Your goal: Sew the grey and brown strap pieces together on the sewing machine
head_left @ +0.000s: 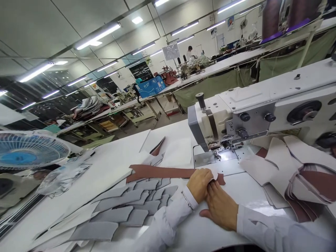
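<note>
A long strip of brown leather-like material (162, 172) lies across the white table in front of the sewing machine (223, 120). My left hand (200, 184) is closed over its right part, fingers curled, and a pale underside shows by the fingertips. Close against it, my right hand (222, 206) lies flat with its thumb apart, its fingertips touching the strip's near edge beside the left fingers. The strip's notched right end sticks out past both hands. Left of my left forearm, several grey cut pieces (126, 194) lie in overlapping rows.
To the right, a pile of brown pieces with pale backing (283, 164) sits under the machine arm. A blue-centred fan (28, 150) and clear plastic bag (64, 175) are at left. White sheets (105, 175) cover part of the table. Behind stand further worktables (223, 66) and a person (189, 52).
</note>
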Tool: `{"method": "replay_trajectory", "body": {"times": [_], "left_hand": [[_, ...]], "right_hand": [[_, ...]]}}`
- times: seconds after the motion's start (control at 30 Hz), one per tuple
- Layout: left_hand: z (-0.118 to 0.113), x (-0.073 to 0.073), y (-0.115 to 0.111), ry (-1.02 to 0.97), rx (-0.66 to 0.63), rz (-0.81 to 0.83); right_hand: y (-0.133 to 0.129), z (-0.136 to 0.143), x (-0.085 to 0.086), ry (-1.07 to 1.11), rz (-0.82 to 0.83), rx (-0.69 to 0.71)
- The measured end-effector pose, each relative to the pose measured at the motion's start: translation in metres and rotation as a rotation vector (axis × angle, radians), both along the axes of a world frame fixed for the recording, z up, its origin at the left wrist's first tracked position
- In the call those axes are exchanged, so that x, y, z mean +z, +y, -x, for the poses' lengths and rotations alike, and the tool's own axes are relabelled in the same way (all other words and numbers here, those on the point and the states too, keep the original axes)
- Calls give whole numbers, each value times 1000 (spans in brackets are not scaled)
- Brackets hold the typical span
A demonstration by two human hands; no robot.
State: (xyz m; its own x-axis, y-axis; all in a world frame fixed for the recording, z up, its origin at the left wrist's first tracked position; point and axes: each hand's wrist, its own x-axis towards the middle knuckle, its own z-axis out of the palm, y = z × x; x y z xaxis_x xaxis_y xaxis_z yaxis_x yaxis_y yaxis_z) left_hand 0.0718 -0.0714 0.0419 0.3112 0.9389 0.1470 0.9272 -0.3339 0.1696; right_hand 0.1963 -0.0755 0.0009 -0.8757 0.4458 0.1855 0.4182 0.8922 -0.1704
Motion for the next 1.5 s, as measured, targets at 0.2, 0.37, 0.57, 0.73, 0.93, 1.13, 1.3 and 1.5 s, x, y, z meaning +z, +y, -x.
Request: {"method": "replay_trajectory", "body": {"times": [0.2,0.37,0.57,0.73,0.93,1.13,1.3,1.5], "left_hand": [[8,8,16,-80,-47,18],[6,7,23,-195,-63,68],[4,7,31,-58,-114,174],[12,8,34,32,-119,172],[20,17,40,66,-189,255],[20,22,43,69,-222,306],[24,25,45,7,-235,341],[29,21,49,20,-237,366]], "right_hand": [[28,2,9,-34,-34,58],[23,10,22,-169,34,55],[2,22,27,-220,135,-73],[6,20,22,-176,123,-40],[9,21,15,-105,107,-42],[7,22,13,-88,69,-45],[7,23,10,-119,46,-47],[6,23,11,-143,31,-38]]}}
